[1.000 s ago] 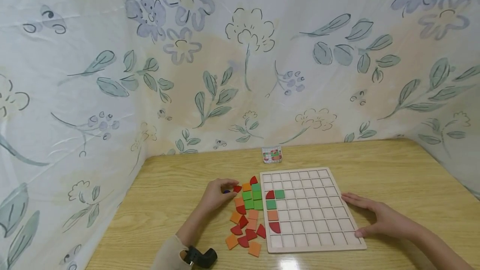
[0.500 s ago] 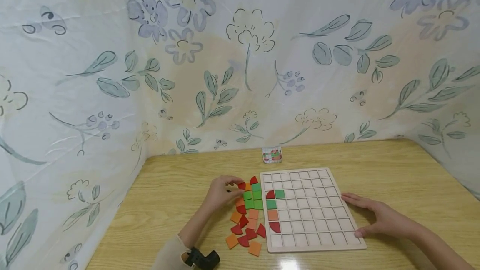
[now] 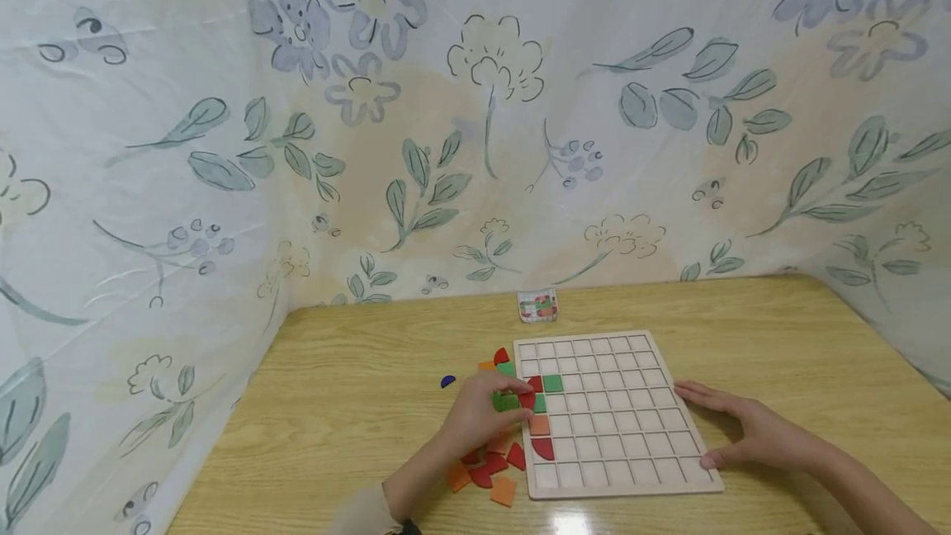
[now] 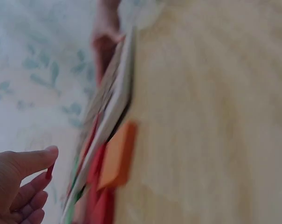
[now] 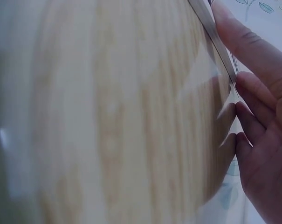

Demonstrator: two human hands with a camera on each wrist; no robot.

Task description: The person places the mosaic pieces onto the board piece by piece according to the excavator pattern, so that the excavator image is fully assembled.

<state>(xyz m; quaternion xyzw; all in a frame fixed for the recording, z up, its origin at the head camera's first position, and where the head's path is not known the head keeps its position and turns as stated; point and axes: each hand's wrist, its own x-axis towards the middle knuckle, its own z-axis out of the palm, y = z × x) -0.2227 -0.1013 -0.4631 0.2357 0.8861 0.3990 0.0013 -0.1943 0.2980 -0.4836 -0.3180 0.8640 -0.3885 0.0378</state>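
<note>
My left hand [image 3: 475,415] pinches a red quarter-circle tile [image 3: 527,400] between thumb and fingertips, over the left edge of a pale wooden grid board [image 3: 617,436]. From the left wrist, the same red tile [image 4: 50,171] shows edge-on between thumb and forefinger. On the board's left columns lie a red quarter-circle [image 3: 535,383], a green square [image 3: 553,383], another green square [image 3: 541,404] partly behind the held tile, a salmon square [image 3: 539,425] and a lower red quarter-circle [image 3: 544,448]. My right hand [image 3: 750,436] rests along the board's right edge, fingers extended, thumb at the near corner.
Loose orange squares [image 3: 503,491], red pieces [image 3: 516,456] and green squares [image 3: 507,403] lie left of the board, partly under my left hand. A blue piece [image 3: 448,381] sits farther left. Behind the board is a small pattern card [image 3: 537,305], near the flowered cloth [image 3: 490,147].
My left hand has carried the red quarter-circle from the loose pile rightward to the board's left edge. The blue piece is uncovered now. My right hand keeps its place.
</note>
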